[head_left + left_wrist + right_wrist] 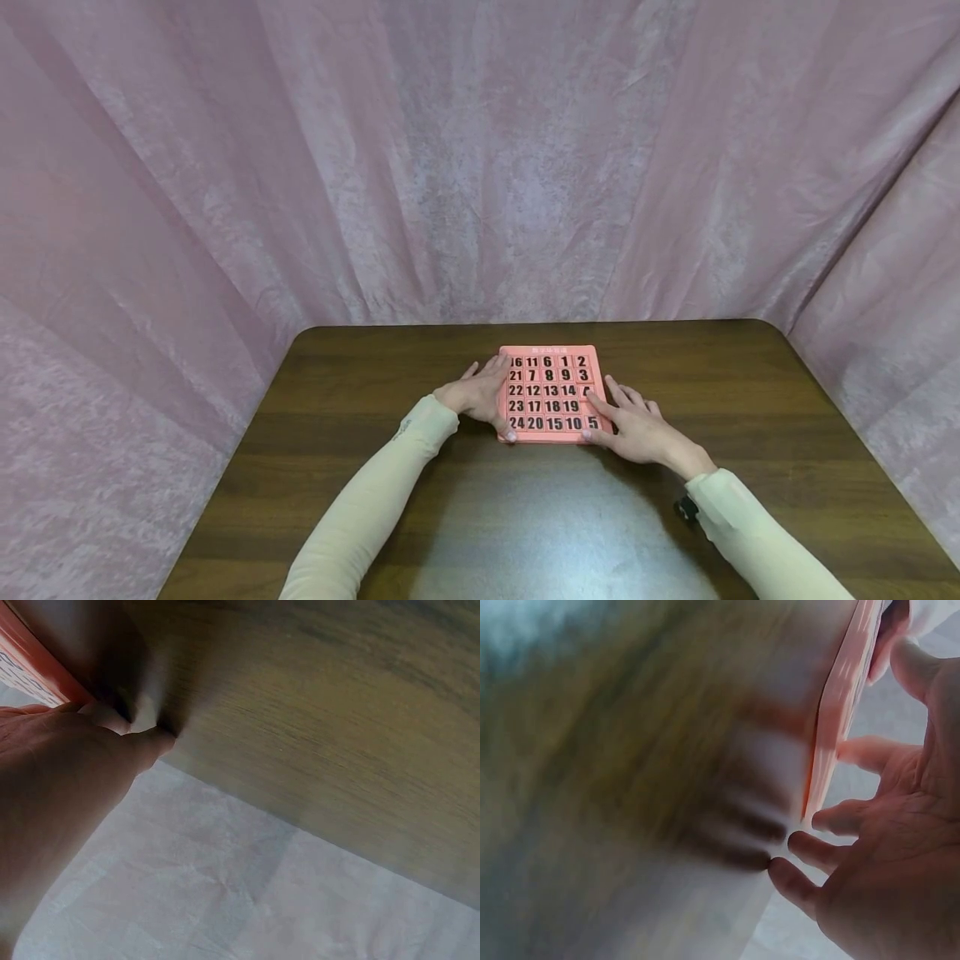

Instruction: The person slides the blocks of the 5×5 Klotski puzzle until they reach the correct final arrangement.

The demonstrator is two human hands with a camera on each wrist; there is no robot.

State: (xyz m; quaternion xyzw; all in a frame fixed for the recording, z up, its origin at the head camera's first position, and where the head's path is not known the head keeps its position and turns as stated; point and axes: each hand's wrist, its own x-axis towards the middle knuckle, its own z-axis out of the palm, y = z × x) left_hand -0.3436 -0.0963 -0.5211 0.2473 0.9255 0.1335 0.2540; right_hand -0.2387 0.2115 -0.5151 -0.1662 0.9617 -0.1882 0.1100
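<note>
A pink sliding number puzzle [551,352] lies flat on the table, black numbers on its tiles. One gap shows at the right end of the fourth row, below the 4 tile. My left hand [482,395] rests along the puzzle's left edge, fingers spread near the upper corner and thumb at the lower one. From the right, my right hand [639,427] reaches in with its index fingertip on the 4 tile and its thumb by the 5 tile. Its other fingers stretch out beyond the frame's right side. In the right wrist view the puzzle [844,697] shows edge-on.
The dark wooden table [360,375] has rounded far corners. Pink velvety curtains [480,167] hang behind it and along both sides. Something small and black [686,507] sits at the right sleeve's cuff.
</note>
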